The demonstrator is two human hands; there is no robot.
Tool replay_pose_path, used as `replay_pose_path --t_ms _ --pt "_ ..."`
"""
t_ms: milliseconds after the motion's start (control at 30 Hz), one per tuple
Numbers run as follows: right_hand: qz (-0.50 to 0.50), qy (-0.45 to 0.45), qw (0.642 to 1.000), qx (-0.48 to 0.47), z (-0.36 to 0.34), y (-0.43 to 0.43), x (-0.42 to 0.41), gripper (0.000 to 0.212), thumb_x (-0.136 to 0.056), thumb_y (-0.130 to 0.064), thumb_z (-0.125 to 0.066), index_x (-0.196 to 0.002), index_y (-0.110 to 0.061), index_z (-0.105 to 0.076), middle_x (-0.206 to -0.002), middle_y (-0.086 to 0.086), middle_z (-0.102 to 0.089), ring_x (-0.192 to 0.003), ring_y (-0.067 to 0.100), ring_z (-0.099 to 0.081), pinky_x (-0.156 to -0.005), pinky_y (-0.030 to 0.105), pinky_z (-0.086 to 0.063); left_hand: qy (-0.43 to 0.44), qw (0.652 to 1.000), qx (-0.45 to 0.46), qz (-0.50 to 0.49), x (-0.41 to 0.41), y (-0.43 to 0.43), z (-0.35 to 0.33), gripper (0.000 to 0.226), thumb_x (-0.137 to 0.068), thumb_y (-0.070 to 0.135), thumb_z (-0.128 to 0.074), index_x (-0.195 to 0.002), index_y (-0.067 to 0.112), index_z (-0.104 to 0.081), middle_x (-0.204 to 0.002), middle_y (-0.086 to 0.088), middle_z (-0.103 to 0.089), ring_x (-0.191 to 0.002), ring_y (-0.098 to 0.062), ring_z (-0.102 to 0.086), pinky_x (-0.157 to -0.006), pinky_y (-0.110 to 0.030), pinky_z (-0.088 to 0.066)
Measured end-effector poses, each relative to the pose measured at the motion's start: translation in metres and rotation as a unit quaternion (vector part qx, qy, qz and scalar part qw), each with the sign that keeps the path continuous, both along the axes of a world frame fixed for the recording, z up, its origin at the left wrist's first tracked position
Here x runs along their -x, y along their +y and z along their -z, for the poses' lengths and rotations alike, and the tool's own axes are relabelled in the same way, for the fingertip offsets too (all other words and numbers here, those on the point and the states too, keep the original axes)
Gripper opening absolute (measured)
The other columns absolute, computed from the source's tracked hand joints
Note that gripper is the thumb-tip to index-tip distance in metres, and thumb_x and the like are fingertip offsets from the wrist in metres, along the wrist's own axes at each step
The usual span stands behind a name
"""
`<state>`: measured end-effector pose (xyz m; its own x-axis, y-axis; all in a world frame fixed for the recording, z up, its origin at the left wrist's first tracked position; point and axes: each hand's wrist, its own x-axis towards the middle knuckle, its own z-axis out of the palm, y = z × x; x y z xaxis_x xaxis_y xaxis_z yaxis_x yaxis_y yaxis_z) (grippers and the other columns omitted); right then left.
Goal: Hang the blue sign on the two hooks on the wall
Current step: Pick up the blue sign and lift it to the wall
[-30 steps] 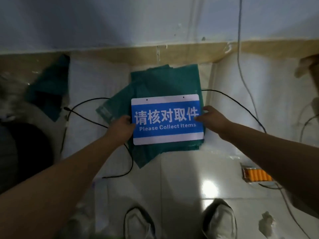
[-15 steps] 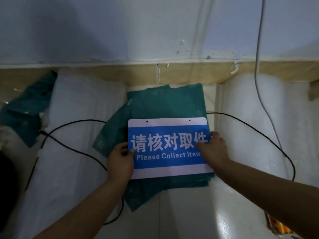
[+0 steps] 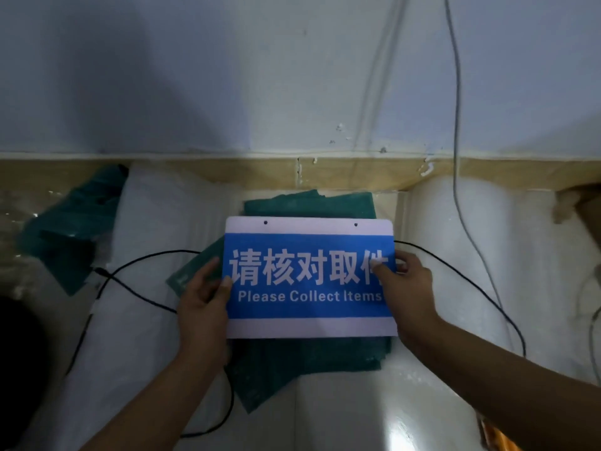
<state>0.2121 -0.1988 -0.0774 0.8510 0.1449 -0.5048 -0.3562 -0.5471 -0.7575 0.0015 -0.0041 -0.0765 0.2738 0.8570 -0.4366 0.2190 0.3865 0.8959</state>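
From the head view, we cannot find any hooks on the pale wall (image 3: 227, 76); only a thin grey cord (image 3: 457, 92) hangs down it. Our fingers behind the blue sign (image 3: 310, 278) are hidden, and the last Chinese character is partly covered by our right thumb. An orange object (image 3: 497, 434) at the lower right is cut off by the frame edge and too blurred to name, and a dark shape at the far left edge is unreadable.

We hold the sign by both short edges: our left hand (image 3: 203, 304) pinches the left edge with the thumb on the face, and our right hand (image 3: 406, 288) pinches the right edge the same way. The sign is held level in front of us, low, below the tan skirting strip (image 3: 357, 172), with its two small holes along the top white band.

Beneath it lie green sheets (image 3: 292, 369) on a glossy white tiled floor (image 3: 374, 418), with white wrapping to either side and a black cable (image 3: 136, 262) looping across.
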Motion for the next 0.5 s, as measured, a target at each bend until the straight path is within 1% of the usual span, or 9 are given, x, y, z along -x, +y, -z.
replay_pose_path --t_ms 67,100,167,233,300,367,400,500 --pt "-0.007 -0.018 1.000 -0.006 -0.046 0.004 0.002 0.060 -0.077 -0.057 -0.072 -0.128 -0.032 -0.053 -0.125 0.006 -0.060 -0.094 0.020 -0.071 -0.069 0.039 -0.064 -0.003 1.000 -0.027 0.009 -0.002 0.003 -0.046 0.039 -0.094 0.012 -0.067 -0.129 0.030 -0.067 -0.107 -0.002 -0.076 -0.100 -0.016 -0.071 -0.082 -0.032 -0.056" --pt "-0.007 -0.028 1.000 -0.010 -0.073 0.006 0.002 0.061 -0.078 -0.055 -0.072 -0.130 -0.031 -0.052 -0.124 0.006 -0.060 -0.095 0.020 -0.070 -0.070 0.040 -0.064 -0.007 0.999 -0.045 0.015 -0.005 0.005 -0.074 0.040 -0.094 0.011 -0.066 -0.129 0.031 -0.067 -0.107 -0.001 -0.074 -0.100 -0.016 -0.070 -0.083 -0.031 -0.055" --pt "-0.003 -0.041 0.999 -0.016 -0.134 0.009 0.003 0.060 -0.080 -0.054 -0.072 -0.132 -0.031 -0.051 -0.123 0.004 -0.060 -0.099 0.020 -0.068 -0.072 0.040 -0.063 -0.007 0.997 -0.075 0.019 -0.009 0.007 -0.137 0.039 -0.094 0.014 -0.067 -0.125 0.037 -0.069 -0.108 -0.001 -0.072 -0.098 -0.014 -0.069 -0.081 -0.031 -0.056" --pt "0.007 -0.050 0.998 -0.026 -0.208 0.011 0.003 0.058 -0.081 -0.053 -0.072 -0.131 -0.030 -0.052 -0.122 0.002 -0.061 -0.100 0.019 -0.067 -0.074 0.040 -0.062 -0.013 0.996 -0.090 0.012 -0.014 0.009 -0.210 0.034 -0.092 0.018 -0.070 -0.119 0.038 -0.071 -0.109 0.000 -0.072 -0.095 -0.016 -0.071 -0.080 -0.036 -0.058" --pt "0.022 -0.064 0.997 -0.042 -0.292 0.012 0.003 0.056 -0.079 -0.054 -0.073 -0.127 -0.031 -0.054 -0.121 0.000 -0.062 -0.100 0.019 -0.067 -0.078 0.045 -0.062 -0.026 0.995 -0.099 0.004 -0.017 0.012 -0.292 0.026 -0.090 0.017 -0.072 -0.112 0.032 -0.073 -0.106 -0.001 -0.074 -0.086 -0.010 -0.074 -0.077 -0.035 -0.060" --pt "0.029 -0.080 0.995 -0.058 -0.385 0.010 0.001 0.055 -0.077 -0.054 -0.073 -0.124 -0.032 -0.055 -0.119 -0.001 -0.063 -0.100 0.018 -0.067 -0.082 0.047 -0.060 -0.027 0.993 -0.115 0.006 -0.021 0.013 -0.381 0.024 -0.089 0.014 -0.074 -0.106 0.032 -0.072 -0.102 -0.001 -0.075 -0.076 -0.003 -0.072 -0.073 -0.031 -0.059" --pt "0.028 -0.091 0.993 -0.066 -0.436 0.009 0.000 0.054 -0.078 -0.053 -0.074 -0.124 -0.031 -0.056 -0.119 -0.001 -0.063 -0.100 0.017 -0.066 -0.083 0.046 -0.060 -0.026 0.992 -0.126 0.011 -0.022 0.014 -0.428 0.026 -0.088 0.013 -0.074 -0.105 0.032 -0.073 -0.101 -0.002 -0.076 -0.076 -0.005 -0.072 -0.071 -0.029 -0.058" --pt "0.014 -0.124 0.989 -0.083 -0.595 0.002 -0.008 0.051 -0.080 -0.050 -0.074 -0.124 -0.030 -0.057 -0.119 -0.002 -0.065 -0.101 0.016 -0.066 -0.087 0.045 -0.058 -0.007 0.982 -0.184 0.039 -0.026 0.019 -0.576 0.028 -0.086 0.013 -0.077 -0.106 0.033 -0.073 -0.099 -0.003 -0.077 -0.082 -0.021 -0.075 -0.066 -0.027 -0.057"
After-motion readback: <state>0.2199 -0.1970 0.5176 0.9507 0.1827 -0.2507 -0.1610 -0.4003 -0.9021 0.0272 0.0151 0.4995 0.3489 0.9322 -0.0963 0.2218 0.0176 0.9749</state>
